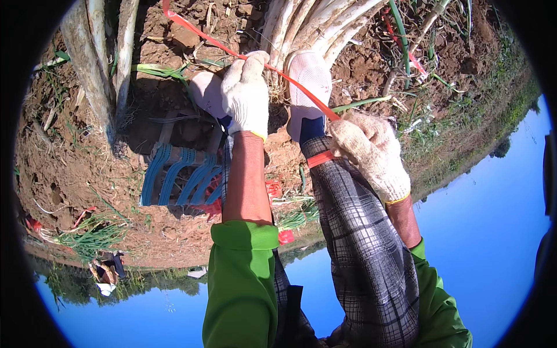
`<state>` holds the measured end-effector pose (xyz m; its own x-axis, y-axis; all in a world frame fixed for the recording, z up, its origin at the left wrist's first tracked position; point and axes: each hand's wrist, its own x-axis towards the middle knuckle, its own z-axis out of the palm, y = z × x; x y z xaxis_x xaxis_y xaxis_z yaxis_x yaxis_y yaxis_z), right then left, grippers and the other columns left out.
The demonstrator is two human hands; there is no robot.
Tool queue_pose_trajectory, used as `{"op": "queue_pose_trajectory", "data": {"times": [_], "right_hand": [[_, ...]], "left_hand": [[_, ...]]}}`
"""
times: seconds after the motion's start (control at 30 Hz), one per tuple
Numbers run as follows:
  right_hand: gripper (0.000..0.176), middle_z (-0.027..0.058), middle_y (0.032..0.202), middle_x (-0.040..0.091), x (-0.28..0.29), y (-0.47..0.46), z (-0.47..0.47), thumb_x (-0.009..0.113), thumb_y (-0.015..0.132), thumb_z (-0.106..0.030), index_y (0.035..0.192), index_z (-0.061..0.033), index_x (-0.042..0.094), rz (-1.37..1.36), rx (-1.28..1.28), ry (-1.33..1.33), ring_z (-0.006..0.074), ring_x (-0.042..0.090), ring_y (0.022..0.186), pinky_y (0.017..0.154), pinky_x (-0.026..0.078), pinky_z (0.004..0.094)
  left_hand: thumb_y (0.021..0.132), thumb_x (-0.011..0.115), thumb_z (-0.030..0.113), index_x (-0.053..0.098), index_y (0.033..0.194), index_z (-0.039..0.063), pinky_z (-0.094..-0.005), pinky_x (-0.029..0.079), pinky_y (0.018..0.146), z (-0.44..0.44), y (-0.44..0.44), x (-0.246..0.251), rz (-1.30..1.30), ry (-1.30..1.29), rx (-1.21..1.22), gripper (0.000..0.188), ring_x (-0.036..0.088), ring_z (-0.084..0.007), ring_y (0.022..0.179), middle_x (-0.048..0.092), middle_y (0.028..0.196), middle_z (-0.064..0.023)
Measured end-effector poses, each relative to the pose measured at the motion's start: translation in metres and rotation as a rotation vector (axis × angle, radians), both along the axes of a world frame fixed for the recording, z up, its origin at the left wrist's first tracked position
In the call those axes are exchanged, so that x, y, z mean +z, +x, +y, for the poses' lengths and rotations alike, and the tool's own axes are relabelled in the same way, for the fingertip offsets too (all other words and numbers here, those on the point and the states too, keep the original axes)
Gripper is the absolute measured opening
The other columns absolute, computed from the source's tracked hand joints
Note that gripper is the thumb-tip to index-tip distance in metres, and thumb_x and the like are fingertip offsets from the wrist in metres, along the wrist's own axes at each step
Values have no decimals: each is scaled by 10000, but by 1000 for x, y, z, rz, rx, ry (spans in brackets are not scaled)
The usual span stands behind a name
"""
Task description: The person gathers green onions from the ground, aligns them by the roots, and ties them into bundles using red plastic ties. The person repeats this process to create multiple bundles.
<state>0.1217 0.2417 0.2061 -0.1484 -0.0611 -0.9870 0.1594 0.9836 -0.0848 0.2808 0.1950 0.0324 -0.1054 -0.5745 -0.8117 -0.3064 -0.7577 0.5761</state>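
Note:
Knitted white work gloves cover both my hands. A flat red plastic ribbon (300, 89) runs slantwise between them, and its far part trails to the top left. My left hand (246, 93) is closed on the ribbon beside my left shoe. Lower on the right, my right hand (370, 148) grips the ribbon by my right ankle. A red band (320, 159) crosses the plaid trouser leg (357, 217) there; whether it joins the held ribbon is hidden. Long white-stemmed onion stalks (322, 24) lie just past my right shoe (310, 82), roots towards me.
More thick, soil-stained stalks (93, 56) stand at the left. A low stool with blue woven straps (180, 176) sits on the brown soil behind my left arm. Green-leaved bundles (93, 235) lie lower left, near a distant person (106, 272). Red ribbon scraps (415, 65) lie upper right.

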Motion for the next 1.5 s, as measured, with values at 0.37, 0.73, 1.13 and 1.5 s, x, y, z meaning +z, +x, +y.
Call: {"op": "queue_pose_trajectory", "data": {"times": [0.37, 0.73, 1.13, 1.5], "right_hand": [[631, 144, 1152, 742, -87, -32, -76, 571, 1038, -515, 1415, -8, 565, -174, -505, -866, 173, 725, 935, 663, 598, 263], [373, 19, 768, 728, -149, 19, -45, 654, 975, -419, 968, -56, 742, -53, -90, -253, 95, 705, 782, 711, 548, 299], [534, 158, 825, 737, -148, -7, -82, 536, 1015, -519, 1010, -39, 770, -125, 908, -495, 293, 735, 790, 737, 565, 414], [225, 7, 1055, 621, -178, -3, -68, 667, 828, -257, 1041, -186, 651, 654, 1619, -1272, 226, 632, 1014, 845, 524, 379]], "left_hand": [[908, 765, 376, 741, 826, 73, -321, 495, 592, -71, 19, 16, -11, -543, -640, 315, 618, -178, 581, 670, 671, -52], [992, 673, 296, 700, 1100, 56, -245, 411, 518, -30, 34, 21, -2, 255, 267, 264, 501, -79, 564, 552, 708, 17], [1033, 511, 529, 705, 1011, 69, -430, 551, 666, -52, 25, 28, -274, -436, -884, 499, 713, -342, 766, 717, 882, -184], [940, 686, 207, 631, 1344, 89, -377, 554, 932, -35, 65, -12, -37, -330, -500, 424, 708, -297, 1053, 717, 1216, -141]]}}
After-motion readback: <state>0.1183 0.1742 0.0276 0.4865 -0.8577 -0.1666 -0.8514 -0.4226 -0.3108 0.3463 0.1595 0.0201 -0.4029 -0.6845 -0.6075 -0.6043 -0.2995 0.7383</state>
